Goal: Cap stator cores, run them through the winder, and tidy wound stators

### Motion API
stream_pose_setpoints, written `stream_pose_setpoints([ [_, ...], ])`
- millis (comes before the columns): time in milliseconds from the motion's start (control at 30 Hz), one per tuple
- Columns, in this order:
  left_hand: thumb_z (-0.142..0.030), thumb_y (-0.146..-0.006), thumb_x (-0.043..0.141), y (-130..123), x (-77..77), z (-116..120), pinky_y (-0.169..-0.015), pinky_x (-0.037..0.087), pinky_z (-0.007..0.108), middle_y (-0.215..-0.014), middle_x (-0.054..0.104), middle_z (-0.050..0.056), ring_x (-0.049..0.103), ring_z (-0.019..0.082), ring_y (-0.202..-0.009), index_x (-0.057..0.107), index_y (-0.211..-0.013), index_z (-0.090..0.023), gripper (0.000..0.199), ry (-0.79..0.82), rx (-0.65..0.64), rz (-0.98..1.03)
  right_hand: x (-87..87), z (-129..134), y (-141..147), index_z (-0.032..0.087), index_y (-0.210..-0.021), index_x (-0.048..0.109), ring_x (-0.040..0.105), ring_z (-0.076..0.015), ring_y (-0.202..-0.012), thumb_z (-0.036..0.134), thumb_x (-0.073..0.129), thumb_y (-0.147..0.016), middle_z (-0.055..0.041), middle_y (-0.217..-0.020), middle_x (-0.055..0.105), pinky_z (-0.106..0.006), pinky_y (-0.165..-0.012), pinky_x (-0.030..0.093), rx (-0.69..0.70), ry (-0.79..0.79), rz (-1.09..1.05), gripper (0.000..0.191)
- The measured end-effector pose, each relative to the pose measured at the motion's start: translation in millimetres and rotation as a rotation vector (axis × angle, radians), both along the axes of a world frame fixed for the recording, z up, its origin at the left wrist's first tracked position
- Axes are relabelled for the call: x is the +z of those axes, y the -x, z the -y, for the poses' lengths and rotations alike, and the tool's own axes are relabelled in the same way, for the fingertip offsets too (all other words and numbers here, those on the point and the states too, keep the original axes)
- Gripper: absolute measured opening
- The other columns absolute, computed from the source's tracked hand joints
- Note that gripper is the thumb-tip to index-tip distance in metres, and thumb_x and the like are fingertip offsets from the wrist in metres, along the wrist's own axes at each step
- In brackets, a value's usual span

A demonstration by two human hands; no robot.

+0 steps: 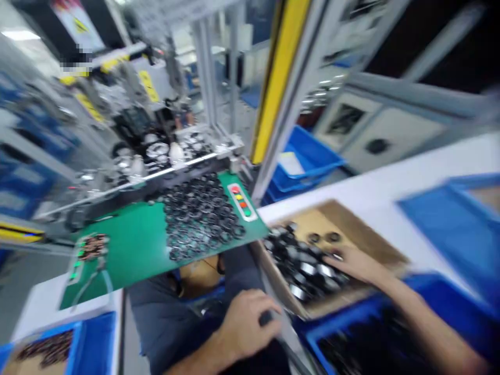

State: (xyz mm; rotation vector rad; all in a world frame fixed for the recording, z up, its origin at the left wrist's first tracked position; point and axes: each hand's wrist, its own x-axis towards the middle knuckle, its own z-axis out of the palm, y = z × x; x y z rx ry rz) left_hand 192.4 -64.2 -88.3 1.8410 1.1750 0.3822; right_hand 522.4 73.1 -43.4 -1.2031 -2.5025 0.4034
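I am viewing a green worktop with black rings massing across its middle and right. Beside it, a cardboard box is holding loose black-and-silver parts, heaping toward its left side. I am reaching the right hand into the box, fingertips meeting a dark ring; blur is hiding whether they are gripping it. Near my lap, the left hand is curling around a small dark piece.

Factory workshop, with machine station, button panel, blue bins
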Motion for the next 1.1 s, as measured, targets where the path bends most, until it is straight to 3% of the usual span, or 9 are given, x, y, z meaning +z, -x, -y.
stream_pose_setpoints([
  [67,-0.022,-0.099,0.087,7.3,17.9,-10.9,-0.107,0.061,0.039,-0.119,0.090,0.003,0.084,0.024,-0.116,0.087,-0.112,-0.028,0.015,-0.012,-0.016,0.056,-20.7,-3.6,-3.2,0.019,-0.124,0.080,0.078,-0.0185,-0.079,0.052,0.075,-0.115,-0.0042,-0.100,0.082,-0.035,-0.074,0.070,-0.236,0.193,0.158,0.035],
  [167,-0.024,-0.109,0.075,6.2,27.6,-41.9,-0.109,0.060,0.038,-0.121,0.087,0.005,0.082,0.024,-0.118,0.084,-0.115,-0.026,0.011,-0.056,-0.076,0.091,-44.1,-8.1,-21.7,0.019,-0.146,0.074,0.079,-0.0268,-0.122,0.046,0.079,-0.115,-0.0123,-0.146,0.076,-0.048,-0.104,0.071,-0.510,0.408,0.280,0.042],
  [300,-0.029,-0.115,0.070,-51.1,27.5,-107.6,-0.113,0.060,0.039,-0.127,0.085,0.007,0.080,0.025,-0.122,0.082,-0.126,-0.024,0.016,-0.176,-0.192,0.015,-48.3,-16.2,-40.1,0.021,-0.148,0.074,0.078,-0.0285,-0.128,0.045,0.078,-0.115,-0.0129,-0.151,0.075,-0.051,-0.109,0.070,-0.735,0.537,0.277,0.041],
  [467,-0.034,-0.115,0.076,-155.3,14.1,-197.0,-0.123,0.061,0.059,-0.145,0.078,0.013,0.074,0.032,-0.139,0.076,-0.142,-0.017,0.032,-0.308,-0.347,-0.219,-48.3,-24.9,-48.9,0.021,-0.152,0.072,0.077,-0.0298,-0.131,0.044,0.079,-0.114,-0.0139,-0.154,0.073,-0.053,-0.111,0.069,-0.902,0.522,0.136,0.045],
  [600,-0.042,-0.112,0.082,-198.2,-4.7,-231.6,-0.112,0.068,0.055,-0.144,0.077,0.014,0.077,0.030,-0.129,0.076,-0.142,-0.016,0.040,-0.287,-0.461,-0.409,-59.4,-17.0,-62.6,0.021,-0.151,0.073,0.077,-0.0296,-0.130,0.044,0.080,-0.114,-0.0135,-0.152,0.074,-0.053,-0.110,0.069,-0.980,0.546,-0.076,0.045],
  [767,-0.042,-0.112,0.081,-209.1,-18.0,-242.9,-0.107,0.070,0.051,-0.141,0.077,0.013,0.079,0.028,-0.123,0.075,-0.142,-0.016,0.039,-0.235,-0.484,-0.474,-66.1,-0.6,-77.2,0.019,-0.148,0.073,0.079,-0.0270,-0.121,0.045,0.079,-0.114,-0.0124,-0.144,0.077,-0.049,-0.103,0.071,-0.989,0.586,-0.519,0.043],
  [900,-0.041,-0.111,0.083,-200.8,-4.4,-239.5,-0.109,0.069,0.052,-0.139,0.078,0.013,0.078,0.029,-0.124,0.076,-0.138,-0.015,0.037,-0.203,-0.385,-0.372,-54.3,16.3,-74.0,0.019,-0.139,0.075,0.080,-0.0220,-0.098,0.066,0.076,-0.111,-0.0097,-0.123,0.083,-0.041,-0.089,0.070,-0.944,0.510,-0.849,0.055],
  [1000,-0.034,-0.113,0.078,-171.9,16.9,-214.3,-0.109,0.067,0.050,-0.136,0.077,0.012,0.077,0.027,-0.122,0.075,-0.130,-0.014,0.026,-0.198,-0.266,-0.214,-40.1,34.5,-61.1,0.025,-0.133,0.074,0.076,-0.0197,-0.080,0.086,0.087,-0.089,-0.0077,-0.110,0.086,-0.034,-0.074,0.064,-0.916,0.424,-0.983,0.076],
  [1100,-0.039,-0.117,0.071,-113.6,37.6,-161.3,-0.099,0.064,0.035,-0.125,0.078,0.010,0.077,0.020,-0.106,0.070,-0.111,-0.018,0.022,-0.164,-0.167,-0.015,-24.5,49.0,-34.0,0.026,-0.129,0.075,0.075,-0.0197,-0.080,0.078,0.097,-0.082,-0.0074,-0.108,0.086,-0.033,-0.074,0.063,-0.882,0.369,-0.996,0.074],
])
